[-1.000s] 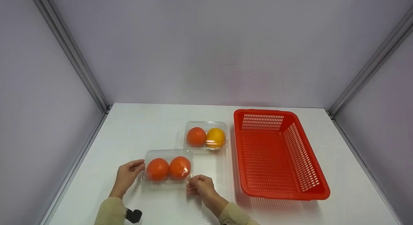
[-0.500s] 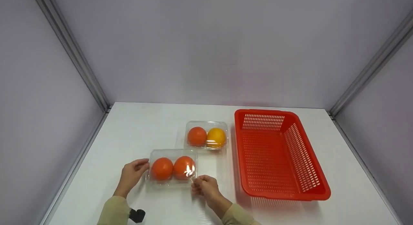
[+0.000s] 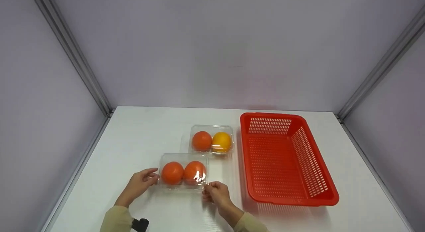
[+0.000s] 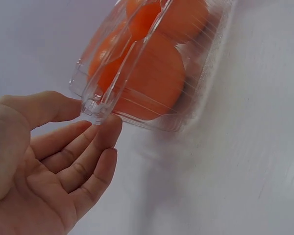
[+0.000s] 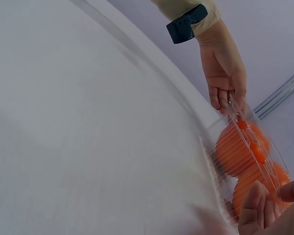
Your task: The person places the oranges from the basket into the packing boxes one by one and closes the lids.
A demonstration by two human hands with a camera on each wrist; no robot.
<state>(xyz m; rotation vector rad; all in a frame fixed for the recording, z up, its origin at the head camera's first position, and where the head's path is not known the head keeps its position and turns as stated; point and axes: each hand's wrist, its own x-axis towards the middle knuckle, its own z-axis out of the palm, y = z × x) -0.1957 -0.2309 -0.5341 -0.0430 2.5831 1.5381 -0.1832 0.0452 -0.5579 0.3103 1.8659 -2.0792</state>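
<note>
A clear plastic clamshell box (image 3: 179,188) holding two oranges (image 4: 154,73) is between my hands, near the front of the table. My left hand (image 3: 141,182) is at its left end; in the left wrist view, thumb and fingers pinch the lip at the corner. With thumb and fingertips, my right hand (image 3: 217,193) pinches the box's front right corner, partly seen in the right wrist view. The box's lid is down over the fruit. Just behind stands a second clamshell box (image 3: 212,127), with one orange (image 3: 202,141) and one yellow fruit (image 3: 221,141) inside.
To the right, a red slotted plastic basket (image 3: 275,165) stands on the white table (image 3: 149,132), with no contents visible. Grey-white panels (image 3: 212,52) enclose the table at the back and sides.
Both hands and the nearer box with two oranges have shifted to the right along the table. The rear box and the red basket stay where they were.
</note>
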